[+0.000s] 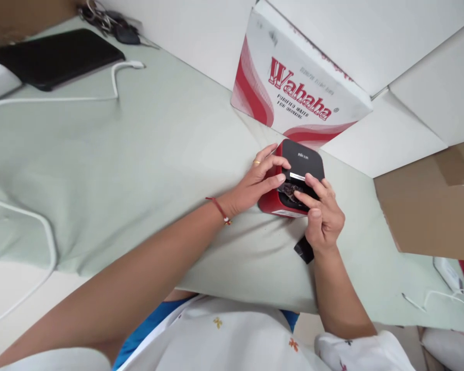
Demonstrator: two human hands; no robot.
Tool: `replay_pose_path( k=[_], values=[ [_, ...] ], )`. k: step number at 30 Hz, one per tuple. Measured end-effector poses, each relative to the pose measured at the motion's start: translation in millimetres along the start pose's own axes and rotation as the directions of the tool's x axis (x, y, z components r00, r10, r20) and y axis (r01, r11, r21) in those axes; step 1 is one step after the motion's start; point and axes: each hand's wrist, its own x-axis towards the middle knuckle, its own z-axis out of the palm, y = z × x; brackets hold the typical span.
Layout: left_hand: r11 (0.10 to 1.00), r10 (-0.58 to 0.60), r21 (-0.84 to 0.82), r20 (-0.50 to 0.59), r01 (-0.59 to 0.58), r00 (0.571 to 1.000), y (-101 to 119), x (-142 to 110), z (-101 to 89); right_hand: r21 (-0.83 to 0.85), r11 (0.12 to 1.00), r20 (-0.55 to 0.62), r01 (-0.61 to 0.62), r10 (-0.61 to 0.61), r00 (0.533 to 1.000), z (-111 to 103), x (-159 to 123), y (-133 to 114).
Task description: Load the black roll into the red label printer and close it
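Head view, objects listed from near to far. Nearest the camera, a white garment [234, 335] with small leaf-like prints covers the person's lap, and blue cloth [149, 335] shows beside it. A white cord [53, 242] hangs in a curve over the near left edge of the pale green tablecloth [147, 149]. Just beside the right wrist lies a small black piece [304, 250], partly hidden by the arm. Beyond it, the red-and-black device [303, 158] stands on the cloth between the two hands, its dark recess facing the person; glossy dark material [287, 190] is visible inside.

The left hand [257, 180], with a ring and a red bracelet [218, 208], lies against the device's left side, fingers spread wide, with fingertips on its dark upper surface. The right hand [325, 212] is partly bent, its index finger at the recess and its thumb just below; whether it pinches anything cannot be told.

To the right are a brown cardboard box [433, 206] and, nearer the edge, a white object [447, 273] beside a thin white wire. Behind the device stands a white carton [255, 67] with red bands, lettered "Wahaha", near the white wall [413, 46]. At far left lie a black flat slab [65, 56], a white plug [136, 64] on its cable, and a bunch of keys [100, 18].
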Motion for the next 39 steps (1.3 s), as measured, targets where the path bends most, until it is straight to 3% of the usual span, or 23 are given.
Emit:
replay_pose_path(
  k=[6, 14, 19, 25, 30, 39],
  values=[
    [0.998, -0.034, -0.052, 0.006, 0.034, 0.999, 4, -1, -2.5, 0.043, 0.995, -0.090, -0.090, 0.094, 0.992, 3, 1, -4],
    [0.996, -0.078, -0.045, 0.002, 0.078, 0.997, 6, 1, -0.5, -0.069, 0.970, 0.049, -0.233, 0.237, 0.970, -12, 28, -13],
    [0.992, -0.092, -0.084, 0.031, 0.094, 0.995, 11, -1, -2.1, -0.097, 0.974, 0.079, -0.202, 0.210, 0.975, -15, 44, -11],
    [0.992, -0.106, -0.070, 0.047, 0.109, 0.993, 13, 0, -4.1, -0.036, 0.967, 0.109, -0.254, 0.256, 0.960, -15, 53, -8],
    [0.994, -0.086, -0.060, 0.055, 0.089, 0.995, 9, 0, -5.1, -0.102, 0.979, 0.123, -0.176, 0.188, 0.974, -19, 54, -8],
    [0.997, -0.071, -0.033, 0.064, 0.073, 0.995, 6, -2, -6.8, -0.147, 0.977, 0.020, -0.157, 0.162, 0.987, -46, 40, 0]
  ],
)
